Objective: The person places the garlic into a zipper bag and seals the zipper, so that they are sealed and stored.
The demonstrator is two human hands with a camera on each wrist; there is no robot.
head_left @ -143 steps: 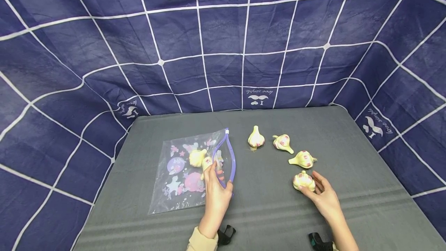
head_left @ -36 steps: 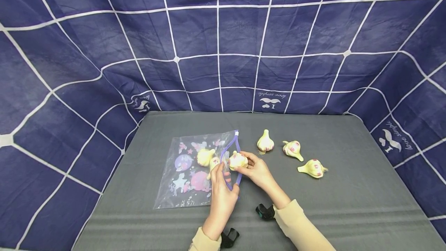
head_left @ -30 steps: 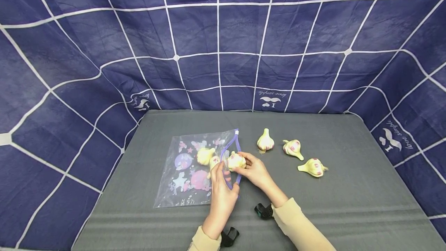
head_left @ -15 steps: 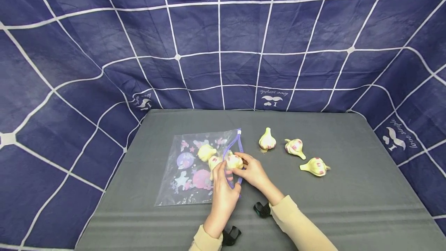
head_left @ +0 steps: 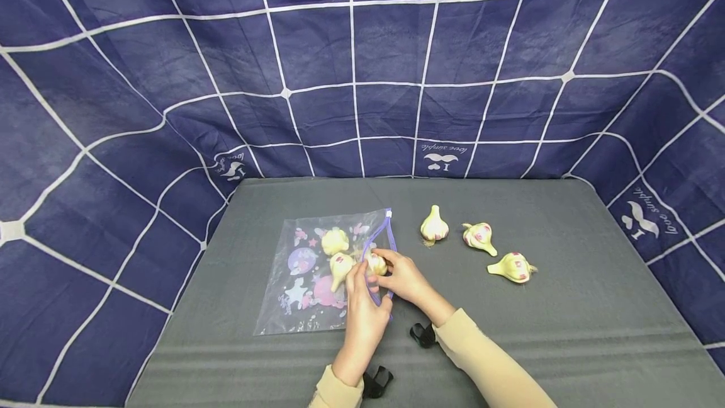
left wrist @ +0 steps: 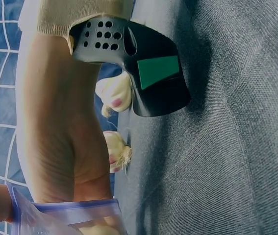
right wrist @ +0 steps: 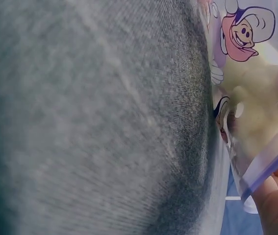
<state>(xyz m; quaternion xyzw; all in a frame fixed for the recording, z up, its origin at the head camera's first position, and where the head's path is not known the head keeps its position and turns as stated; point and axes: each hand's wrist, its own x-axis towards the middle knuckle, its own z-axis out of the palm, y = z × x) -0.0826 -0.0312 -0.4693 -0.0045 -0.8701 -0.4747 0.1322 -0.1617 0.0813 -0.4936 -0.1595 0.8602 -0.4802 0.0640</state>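
A clear zip bag [head_left: 272,313] with cartoon prints and a purple zip edge lies on the grey table, its mouth facing right. My left hand [head_left: 362,317] grips the mouth, fingers inside and thumb at the lower zip edge, keeping the two edges apart. Between them my right hand [head_left: 404,279] holds a garlic bulb [head_left: 376,264], fingertips within the opening. Two more bulbs, an upper one [head_left: 335,241] and a lower one [head_left: 341,268], sit inside the bag. In the left wrist view the right hand [left wrist: 60,137] reaches past the purple zip edge [left wrist: 75,208].
Right of the bag lie three loose garlic bulbs: one upright [head_left: 434,226], one tilted [head_left: 479,237] and one on its side [head_left: 512,268]. A blue cloth with white lines [head_left: 385,112] hangs behind and beside the table [head_left: 453,357]. Each wrist carries a black camera mount [head_left: 378,383].
My right hand took a bulb from the table at right, brought it left to the bag and has pushed it into the mouth. The lower bulb inside has shifted left. The left hand keeps its grip.
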